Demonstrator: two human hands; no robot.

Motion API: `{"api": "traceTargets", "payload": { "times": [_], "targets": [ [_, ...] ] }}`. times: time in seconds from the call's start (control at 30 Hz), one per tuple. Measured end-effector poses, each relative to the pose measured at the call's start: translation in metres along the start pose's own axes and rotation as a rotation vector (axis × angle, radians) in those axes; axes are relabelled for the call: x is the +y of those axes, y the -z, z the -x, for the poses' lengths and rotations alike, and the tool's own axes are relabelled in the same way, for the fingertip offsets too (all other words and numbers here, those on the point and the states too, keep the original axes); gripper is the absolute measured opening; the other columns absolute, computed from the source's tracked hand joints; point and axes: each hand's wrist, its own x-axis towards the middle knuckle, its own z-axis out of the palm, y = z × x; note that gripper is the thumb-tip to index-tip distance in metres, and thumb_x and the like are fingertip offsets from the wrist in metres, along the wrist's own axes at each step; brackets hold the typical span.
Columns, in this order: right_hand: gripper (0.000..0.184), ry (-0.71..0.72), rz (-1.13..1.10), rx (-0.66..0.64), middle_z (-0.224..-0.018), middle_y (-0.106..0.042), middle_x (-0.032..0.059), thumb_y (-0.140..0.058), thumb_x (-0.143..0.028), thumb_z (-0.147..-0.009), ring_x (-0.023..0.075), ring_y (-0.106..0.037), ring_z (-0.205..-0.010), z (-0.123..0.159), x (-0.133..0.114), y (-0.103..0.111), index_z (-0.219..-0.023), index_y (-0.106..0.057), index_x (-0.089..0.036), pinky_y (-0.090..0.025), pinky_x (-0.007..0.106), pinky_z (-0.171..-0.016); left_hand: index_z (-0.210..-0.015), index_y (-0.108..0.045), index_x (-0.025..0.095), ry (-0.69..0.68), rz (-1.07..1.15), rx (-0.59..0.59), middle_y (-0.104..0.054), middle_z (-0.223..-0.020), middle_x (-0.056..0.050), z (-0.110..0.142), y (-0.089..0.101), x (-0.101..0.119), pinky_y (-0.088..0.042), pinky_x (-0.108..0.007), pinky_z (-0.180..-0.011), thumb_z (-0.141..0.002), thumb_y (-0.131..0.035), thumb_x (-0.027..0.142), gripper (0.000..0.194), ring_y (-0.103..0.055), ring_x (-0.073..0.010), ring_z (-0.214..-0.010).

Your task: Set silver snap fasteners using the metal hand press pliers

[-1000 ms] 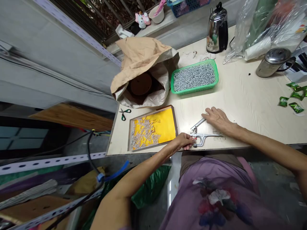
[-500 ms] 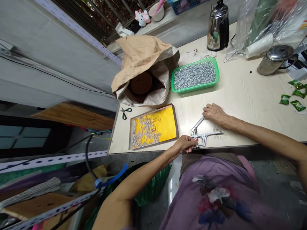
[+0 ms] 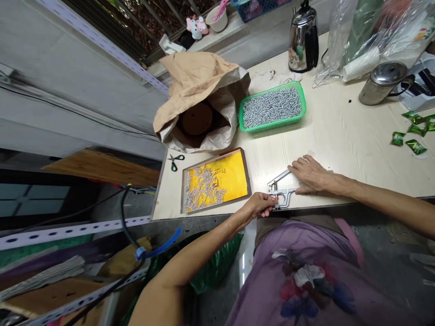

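Observation:
Grey metal pliers (image 3: 288,192) with a coil spring lie at the table's front edge, their two handles spread apart to the right. My right hand (image 3: 308,174) is on the handle ends, thumb at the lower handle and fingers over the upper one. At the jaw end, my left hand (image 3: 261,204) has its fingers pinched together. A small red bit shows by those fingertips; what they hold is too small to make out. Left of that hand lies a shallow tray (image 3: 249,179) with a yellow sheet (image 3: 234,174) and many small metal pins (image 3: 204,188).
A green basket (image 3: 303,106) full of small metal parts stands behind the tray, beside an open brown paper sack (image 3: 200,68). Scissors (image 3: 175,161) lie at the left edge. A kettle (image 3: 303,40), a lidded metal mug (image 3: 382,83) and green wrapped packets (image 3: 416,147) are farther right.
My right hand has come down from the upper handle alone to span both handles. My left hand stays pinched at the jaw end. The view has shifted slightly.

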Motion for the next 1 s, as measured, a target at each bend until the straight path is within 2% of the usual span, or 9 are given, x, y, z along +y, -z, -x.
{"api": "traceTargets", "payload": {
  "times": [0.07,0.13,0.2,0.3,0.4,0.47,0.57,0.8,1.0],
  "targets": [
    [0.054,-0.011,-0.001,-0.017,-0.102,-0.062,0.0149,-0.069,-0.053,-0.077,0.0289,-0.052,-0.094,0.003,-0.005,0.001,-0.107,-0.059,-0.010,-0.037,0.040,-0.085,-0.064,-0.062,0.012,-0.113,-0.198,0.156,-0.053,-0.048,0.004,0.005,-0.001,-0.002,-0.037,-0.019,-0.046,-0.084,-0.063,0.035,0.030,-0.049,-0.0072,-0.042],
    [0.044,-0.021,-0.020,-0.021,-0.101,-0.061,0.0148,-0.068,-0.046,-0.080,0.0282,-0.051,-0.094,0.006,-0.010,0.001,-0.104,-0.060,-0.009,-0.038,0.038,-0.082,-0.073,-0.066,0.013,-0.323,-0.422,0.392,-0.061,-0.061,0.000,0.008,-0.004,-0.001,-0.044,-0.022,-0.057,-0.087,-0.060,0.035,0.027,-0.058,-0.0118,-0.057],
    [0.040,-0.038,-0.049,-0.013,-0.102,-0.061,0.0152,-0.068,-0.042,-0.082,0.0281,-0.051,-0.094,0.009,-0.013,0.001,-0.104,-0.060,-0.009,-0.039,0.037,-0.080,-0.092,-0.068,0.016,-0.565,-0.607,0.555,-0.068,-0.083,-0.005,0.006,-0.010,0.005,-0.049,-0.028,-0.071,-0.088,-0.061,0.037,0.023,-0.063,-0.0176,-0.079],
    [0.046,-0.057,-0.107,0.001,-0.103,-0.060,0.0152,-0.072,-0.041,-0.078,0.0282,-0.051,-0.094,0.014,-0.013,0.001,-0.107,-0.058,-0.009,-0.041,0.037,-0.078,-0.124,-0.055,0.016,-0.872,-0.790,0.551,-0.062,-0.120,-0.014,-0.012,-0.020,0.019,-0.049,-0.042,-0.092,-0.085,-0.065,0.043,0.049,-0.056,-0.0268,-0.111],
    [0.059,-0.082,-0.138,0.004,-0.106,-0.059,0.0157,-0.077,-0.043,-0.071,0.0289,-0.051,-0.095,0.022,-0.010,0.001,-0.114,-0.055,-0.009,-0.043,0.037,-0.078,-0.140,-0.037,0.013,-1.036,-0.879,0.442,-0.050,-0.136,-0.020,-0.033,-0.023,0.031,-0.044,-0.048,-0.101,-0.083,-0.066,0.045,0.071,-0.048,-0.0308,-0.123],
    [0.064,-0.137,-0.117,0.003,-0.107,-0.059,0.0165,-0.078,-0.045,-0.069,0.0296,-0.052,-0.095,0.028,-0.010,0.002,-0.116,-0.054,-0.008,-0.043,0.037,-0.076,-0.142,-0.031,0.013,-1.054,-0.922,0.371,-0.051,-0.133,-0.019,-0.040,-0.022,0.036,-0.045,-0.048,-0.099,-0.084,-0.066,0.045,0.075,-0.051,-0.0302,-0.118],
    [0.051,-0.150,-0.067,0.020,-0.101,-0.061,0.0153,-0.073,-0.043,-0.076,0.0286,-0.052,-0.092,0.037,-0.016,0.000,-0.111,-0.057,-0.009,-0.043,0.037,-0.074,-0.139,-0.035,0.011,-1.021,-1.001,0.322,-0.055,-0.124,-0.017,-0.039,-0.020,0.040,-0.048,-0.046,-0.093,-0.084,-0.066,0.045,0.072,-0.053,-0.0288,-0.108],
    [0.013,-0.132,0.021,0.148,-0.079,-0.060,0.0096,-0.056,-0.023,-0.091,0.0242,-0.052,-0.082,0.044,-0.034,-0.021,-0.094,-0.063,-0.012,-0.037,0.034,-0.067,-0.114,-0.058,0.015,-0.967,-1.089,0.308,-0.061,-0.098,-0.009,-0.027,-0.030,0.042,-0.047,-0.035,-0.077,-0.093,-0.052,0.041,0.034,-0.053,-0.0227,-0.094],
    [0.026,-0.138,-0.017,0.259,-0.072,-0.058,0.0057,-0.042,-0.006,-0.092,0.0202,-0.050,-0.072,0.046,-0.040,-0.035,-0.080,-0.062,-0.017,-0.035,0.032,-0.067,-0.094,-0.064,0.017,-0.946,-1.096,0.362,-0.061,-0.083,-0.007,-0.032,-0.034,0.037,-0.047,-0.032,-0.072,-0.099,-0.042,0.037,0.030,-0.055,-0.0211,-0.090]
  ]
}}
